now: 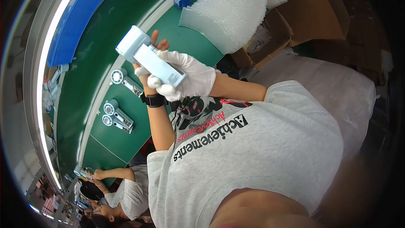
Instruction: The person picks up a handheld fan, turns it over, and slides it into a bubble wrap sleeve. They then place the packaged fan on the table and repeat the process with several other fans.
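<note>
Pale blue-white handheld plastic fan (147, 57), long axis slanting upper-left to lower-right, is being gripped by white-gloved right hand (192, 78) at its lower handle end and steadied by bare left hand (148, 61) closed behind it.

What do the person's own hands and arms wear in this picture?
The right hand wears a white fabric glove that ends at the wrist. The left hand is bare except for white covers on some fingers. A black wristband or watch circles the left wrist. Both forearms are bare below short grey sleeves.
</note>
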A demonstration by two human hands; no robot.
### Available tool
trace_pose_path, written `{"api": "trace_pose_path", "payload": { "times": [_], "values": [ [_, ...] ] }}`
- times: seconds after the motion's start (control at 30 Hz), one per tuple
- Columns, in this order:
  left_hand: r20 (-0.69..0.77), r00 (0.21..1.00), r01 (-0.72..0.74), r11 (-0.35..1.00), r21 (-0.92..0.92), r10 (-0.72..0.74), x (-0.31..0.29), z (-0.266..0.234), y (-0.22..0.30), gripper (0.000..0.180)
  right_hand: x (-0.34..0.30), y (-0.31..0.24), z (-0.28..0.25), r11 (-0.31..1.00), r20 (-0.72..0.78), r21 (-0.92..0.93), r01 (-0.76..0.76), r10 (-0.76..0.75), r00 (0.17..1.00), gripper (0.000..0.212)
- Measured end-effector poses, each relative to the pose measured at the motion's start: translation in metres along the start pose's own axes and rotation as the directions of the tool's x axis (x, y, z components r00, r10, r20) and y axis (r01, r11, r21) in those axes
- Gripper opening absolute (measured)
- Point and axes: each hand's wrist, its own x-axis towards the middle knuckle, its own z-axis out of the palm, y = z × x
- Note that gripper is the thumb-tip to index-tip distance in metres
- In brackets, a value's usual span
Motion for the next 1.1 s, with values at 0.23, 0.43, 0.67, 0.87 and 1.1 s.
{"api": "trace_pose_path", "payload": {
  "times": [0.23, 0.43, 0.67, 0.87, 1.1],
  "values": [
    [0.576, 0.767, -0.595, 0.023, 0.804, -0.283, 0.036, -0.025, -0.108, 0.058, -0.014, -0.001, 0.034, 0.971, -0.154, -0.037, 0.234, -0.237, 0.959, 0.045],
    [0.530, 0.663, -0.714, -0.232, 0.661, -0.528, 0.033, -0.017, -0.154, 0.071, -0.022, -0.007, 0.035, 0.897, -0.220, -0.187, 0.401, -0.436, 0.873, 0.047],
    [0.231, 0.906, -0.371, -0.405, 0.835, -0.354, 0.007, -0.105, -0.158, 0.064, -0.026, -0.011, 0.040, 0.187, -0.065, -0.973, 0.139, -0.792, 0.607, 0.051],
    [0.797, 0.577, -0.816, -0.172, 0.552, -0.178, -0.005, -0.097, -0.092, 0.048, -0.045, -0.025, 0.028, 0.760, 0.025, -0.425, 0.491, -0.532, 0.846, 0.049],
    [0.351, 0.889, -0.457, -0.534, 0.711, -0.294, -0.046, -0.094, -0.064, 0.024, -0.035, -0.022, 0.029, 0.943, 0.173, 0.042, 0.331, -0.334, 0.927, 0.057]
  ]
}}
